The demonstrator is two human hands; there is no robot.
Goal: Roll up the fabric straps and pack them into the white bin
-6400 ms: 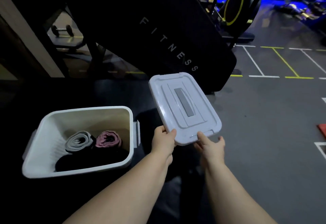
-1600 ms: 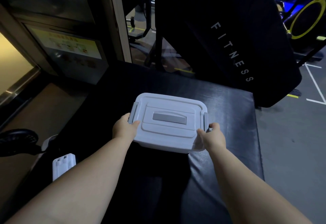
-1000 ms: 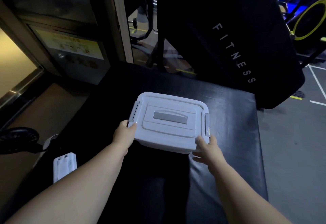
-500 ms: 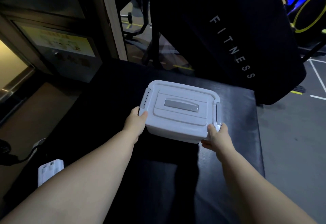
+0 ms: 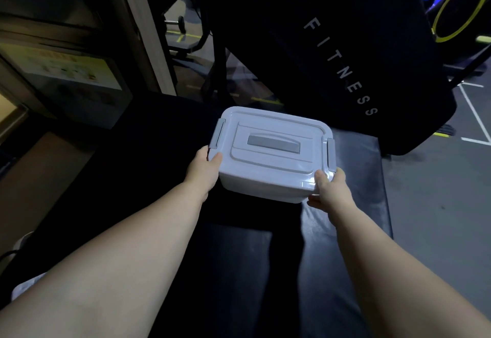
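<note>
Dim gym; black padded counter (image 5: 353, 204) below a leaning black pad (image 5: 292, 45) lettered FITNESS in white. White bin (image 5: 265, 180), lid (image 5: 273, 162) on and contents hidden, sits straight ahead, long axis left to right. Left hand (image 5: 203, 170) grips its near-left corner and right hand (image 5: 332, 191) its near-right corner, both equally near. The yellow wall notice (image 5: 66, 66) is unreadable.

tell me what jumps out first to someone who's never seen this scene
The closed white bin at centre stands out, pale against the black padded bench, with a grey handle on its lid. The left hand and right hand grip its near corners. Behind it leans a black pad lettered FITNESS, and a yellow ring glows at top right.
</note>
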